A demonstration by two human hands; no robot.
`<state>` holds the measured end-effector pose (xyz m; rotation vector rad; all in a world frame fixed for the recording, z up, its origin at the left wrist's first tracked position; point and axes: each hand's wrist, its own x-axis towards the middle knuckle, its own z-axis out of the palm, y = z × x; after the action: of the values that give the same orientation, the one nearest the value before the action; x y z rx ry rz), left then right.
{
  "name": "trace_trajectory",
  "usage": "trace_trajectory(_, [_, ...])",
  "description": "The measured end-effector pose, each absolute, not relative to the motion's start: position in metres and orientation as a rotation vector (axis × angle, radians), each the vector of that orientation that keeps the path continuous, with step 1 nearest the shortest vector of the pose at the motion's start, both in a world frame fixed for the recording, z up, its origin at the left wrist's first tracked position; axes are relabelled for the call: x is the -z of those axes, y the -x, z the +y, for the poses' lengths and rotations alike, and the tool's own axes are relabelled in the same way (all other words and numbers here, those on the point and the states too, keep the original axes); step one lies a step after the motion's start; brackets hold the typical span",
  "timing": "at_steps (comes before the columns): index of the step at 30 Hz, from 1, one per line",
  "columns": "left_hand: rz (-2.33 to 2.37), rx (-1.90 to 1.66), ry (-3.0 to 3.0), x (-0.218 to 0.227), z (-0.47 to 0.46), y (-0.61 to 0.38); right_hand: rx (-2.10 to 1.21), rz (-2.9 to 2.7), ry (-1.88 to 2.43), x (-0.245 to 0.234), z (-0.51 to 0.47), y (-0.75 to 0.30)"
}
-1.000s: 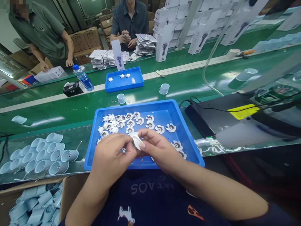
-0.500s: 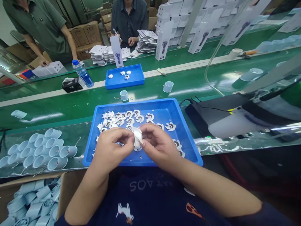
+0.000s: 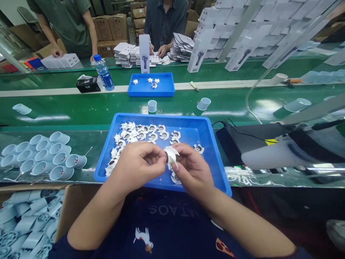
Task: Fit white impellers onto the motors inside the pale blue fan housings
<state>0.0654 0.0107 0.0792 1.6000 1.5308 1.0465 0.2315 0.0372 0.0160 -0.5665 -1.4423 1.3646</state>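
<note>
A white fan impeller (image 3: 172, 155) with curved blades is held between my two hands, above the large blue tray (image 3: 192, 126). My right hand (image 3: 193, 169) grips it by the blades, thumb below and fingers above. On its left side, my left hand (image 3: 140, 163) pinches at the dark hub; any small part between those fingertips is hidden. Several more white impellers (image 3: 153, 136) with dark centres lie in the tray, mostly on its left and middle. My hands cover part of the tray.
Pale blue cups (image 3: 44, 155) lie in rows at left, above a carton (image 3: 60, 216) full of similar ones. Ahead are a small blue tray (image 3: 161, 91), a water bottle (image 3: 105, 75) and two upright cups. A dark box (image 3: 242, 138) stands right. Two people work across the bench.
Both hands have shifted slightly right with the impeller. Its dark hub side now shows toward my left fingers. The camera view has turned and levelled a little.
</note>
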Motion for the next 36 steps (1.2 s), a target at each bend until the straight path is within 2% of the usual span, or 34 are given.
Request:
trace_trajectory(8, [1.453, -1.065, -1.64, -0.078, 0.011, -0.065, -0.787, -1.77, 0.567, -0.01, 0.036, -0.234])
trace_trajectory(16, [1.405, -1.074, -1.67, -0.079, 0.006, -0.065, -0.516, -1.852, 0.494, -0.014, 0.037, -0.24])
trace_trajectory(19, [1.394, -1.047, -1.56, -0.079, 0.006, -0.063, -0.771, -1.706, 0.462, -0.013, 0.036, -0.237])
trace_trajectory(24, [1.577, -1.036, -1.699, -0.07, 0.01, -0.044, -1.608, -1.192, 0.453, -0.015, 0.035, -0.23])
trace_trajectory(26, [1.775, -0.939, -1.813, -0.061, 0.013, -0.026, -1.834, -1.037, 0.494, -0.018, 0.036, -0.23])
trace_trajectory(29, [2.15, -0.662, -1.841, -0.047, 0.019, 0.007, -2.009, -0.887, 0.496, -0.023, 0.04, -0.231])
trace_trajectory(32, [2.436, -0.225, -1.653, -0.036, 0.021, 0.033, -2.069, -0.819, 0.467, -0.024, 0.042, -0.229])
trace_trajectory(34, [2.416, 0.006, -1.677, -0.029, 0.017, 0.04, -2.081, -0.811, 0.499, -0.024, 0.042, -0.228])
trace_trajectory(36, [2.156, 0.068, -1.883, -0.021, 0.01, 0.036, -2.101, -0.818, 0.527, -0.023, 0.042, -0.227])
